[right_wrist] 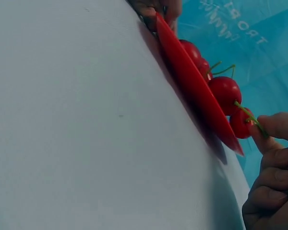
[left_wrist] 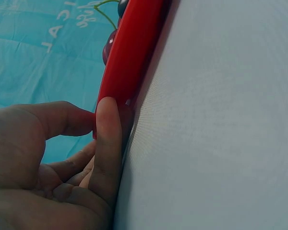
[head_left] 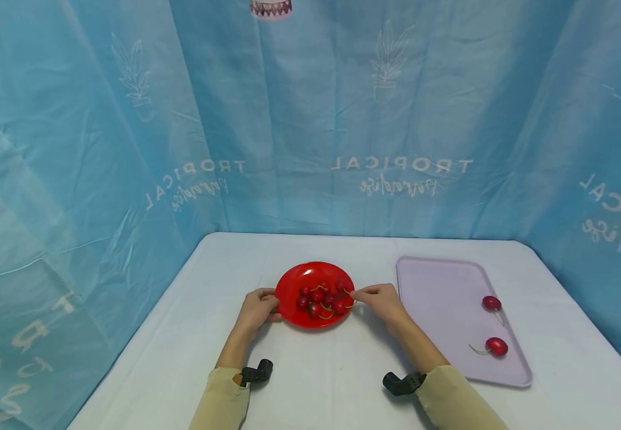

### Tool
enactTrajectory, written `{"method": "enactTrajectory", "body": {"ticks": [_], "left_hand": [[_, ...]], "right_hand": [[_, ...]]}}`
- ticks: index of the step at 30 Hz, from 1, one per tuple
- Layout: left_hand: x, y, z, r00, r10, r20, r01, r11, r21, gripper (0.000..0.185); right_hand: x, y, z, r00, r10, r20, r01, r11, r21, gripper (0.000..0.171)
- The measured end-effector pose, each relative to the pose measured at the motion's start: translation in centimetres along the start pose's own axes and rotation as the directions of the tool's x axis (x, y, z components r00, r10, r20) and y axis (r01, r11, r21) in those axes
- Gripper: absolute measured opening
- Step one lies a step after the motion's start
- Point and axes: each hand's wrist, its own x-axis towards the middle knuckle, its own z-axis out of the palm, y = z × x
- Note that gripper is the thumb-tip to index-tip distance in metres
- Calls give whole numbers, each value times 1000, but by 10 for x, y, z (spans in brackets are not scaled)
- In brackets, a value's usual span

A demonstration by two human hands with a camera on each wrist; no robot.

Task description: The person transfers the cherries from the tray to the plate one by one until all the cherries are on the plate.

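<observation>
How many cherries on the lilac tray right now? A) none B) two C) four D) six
B: the head view shows two cherries lying apart near the right edge of the lilac tray; the rest sit on the red plate.

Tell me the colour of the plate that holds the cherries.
The plate is bright red, clearest in the head view.

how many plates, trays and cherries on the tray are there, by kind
red plate: 1
lilac tray: 1
cherries on the tray: 2
hands at the plate: 2, the left hand and the right hand
Total: 6; the heaped cherries on the plate cannot be counted exactly.
</observation>
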Motion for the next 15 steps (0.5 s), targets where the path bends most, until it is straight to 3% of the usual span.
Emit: {"method": "enactTrajectory", "body": {"ticks": [5, 15], "left_hand": [[-1, 1, 0, 1000, -2, -1, 2, 1000, -1, 38], [3, -1, 0, 1000, -3, 8, 3, 1000, 0, 39]], "right_hand": [[2, 2, 7, 1000, 15, -12, -15, 1000, -9, 29], [-2, 0, 19, 999, -42, -22, 39, 994, -104, 20]]}}
